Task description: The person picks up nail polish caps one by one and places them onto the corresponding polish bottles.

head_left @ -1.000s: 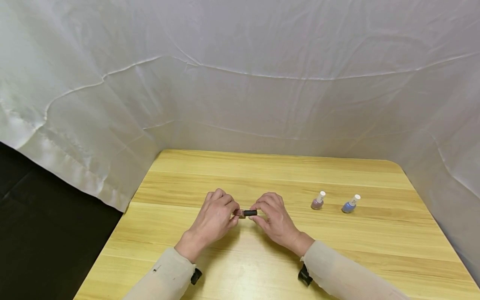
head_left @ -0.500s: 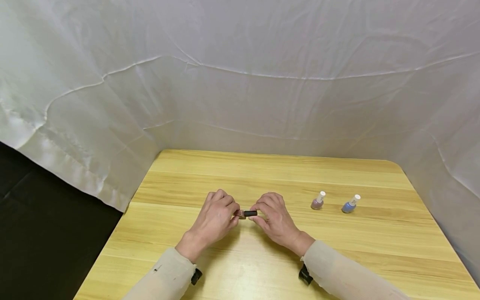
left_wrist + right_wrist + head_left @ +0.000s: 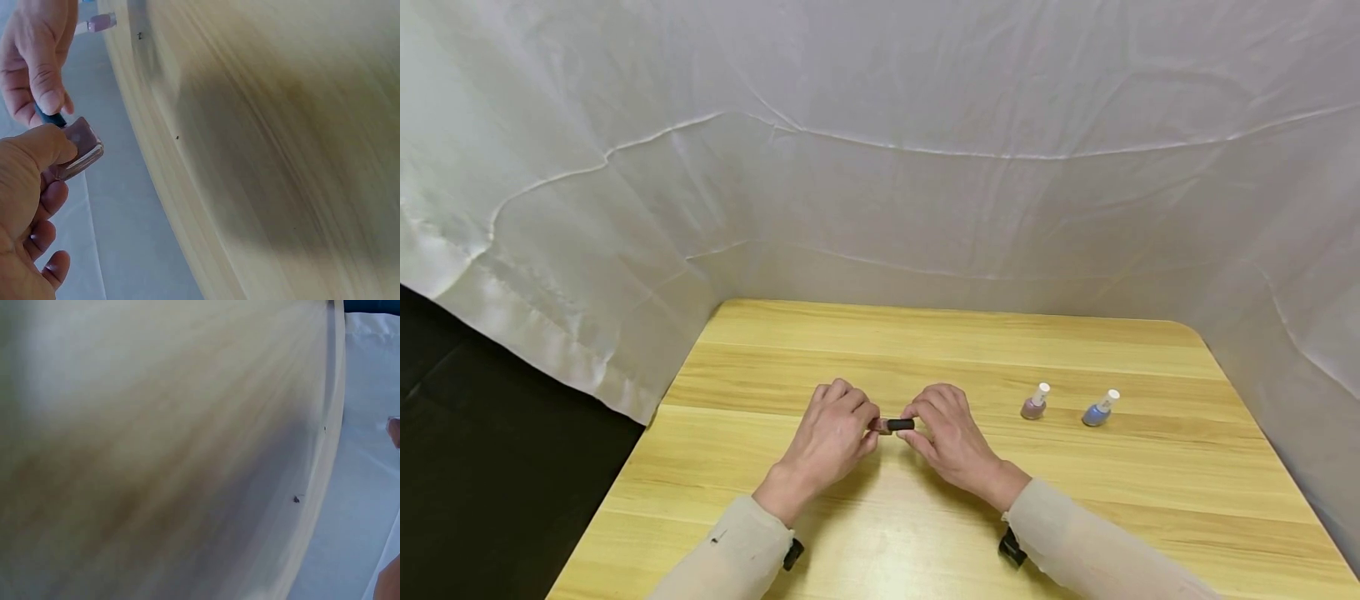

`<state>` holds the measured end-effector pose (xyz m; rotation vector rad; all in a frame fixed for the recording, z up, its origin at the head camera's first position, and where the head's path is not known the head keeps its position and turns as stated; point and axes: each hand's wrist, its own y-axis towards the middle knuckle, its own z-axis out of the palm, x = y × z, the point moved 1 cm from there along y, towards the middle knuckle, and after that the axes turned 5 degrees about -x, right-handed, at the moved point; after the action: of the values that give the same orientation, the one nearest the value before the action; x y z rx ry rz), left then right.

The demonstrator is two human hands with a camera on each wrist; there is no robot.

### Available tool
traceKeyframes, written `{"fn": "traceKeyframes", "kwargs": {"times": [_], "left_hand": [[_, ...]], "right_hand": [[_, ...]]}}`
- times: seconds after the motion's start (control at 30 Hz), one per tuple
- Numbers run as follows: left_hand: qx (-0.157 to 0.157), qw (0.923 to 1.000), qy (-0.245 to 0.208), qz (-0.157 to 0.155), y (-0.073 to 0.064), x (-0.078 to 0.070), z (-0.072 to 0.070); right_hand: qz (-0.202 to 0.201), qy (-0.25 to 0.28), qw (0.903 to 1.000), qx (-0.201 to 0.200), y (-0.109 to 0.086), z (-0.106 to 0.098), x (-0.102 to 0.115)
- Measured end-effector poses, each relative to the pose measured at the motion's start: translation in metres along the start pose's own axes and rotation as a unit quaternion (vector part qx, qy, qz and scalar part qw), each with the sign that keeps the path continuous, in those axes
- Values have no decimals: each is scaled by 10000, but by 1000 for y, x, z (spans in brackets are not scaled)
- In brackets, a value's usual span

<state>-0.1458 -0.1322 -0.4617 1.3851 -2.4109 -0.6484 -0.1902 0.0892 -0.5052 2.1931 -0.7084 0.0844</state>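
Between the two hands, a nail polish bottle with mauve-brown glass and a black cap lies sideways above the table. My left hand pinches the glass body between thumb and fingers, as the left wrist view shows closely. From the other end, my right hand pinches the black cap with thumb and forefinger. Cap and bottle look joined; whether the cap is loosened I cannot tell. In the right wrist view only bits of fingers show at the right edge.
Two white-capped nail polish bottles stand on the wooden table to the right: a mauve one and a blue one. A pale cloth hangs behind the table and along its sides. Black material shows at lower left.
Almost nothing differs: both hands keep their places and their hold on the bottle and cap. The bottle shows a very slight change of tilt.
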Motion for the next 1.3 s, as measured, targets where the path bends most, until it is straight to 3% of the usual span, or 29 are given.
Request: {"fn": "traceKeyframes", "kwargs": {"times": [0.5,0.8,1.0,1.3], "left_hand": [[140,9990,-137,-409,1,-12,16],[27,9954,-550,-780,8,-18,27],[262,9915,-859,-936,20,-23,39],[822,9875,-813,-1074,53,-34,61]], "right_hand": [[129,1,9999,-29,8,-2,9],[122,-687,9974,-203,8,-2,6],[360,-882,9954,-64,5,-9,-3],[892,-931,9912,290,4,-29,-26]]}}
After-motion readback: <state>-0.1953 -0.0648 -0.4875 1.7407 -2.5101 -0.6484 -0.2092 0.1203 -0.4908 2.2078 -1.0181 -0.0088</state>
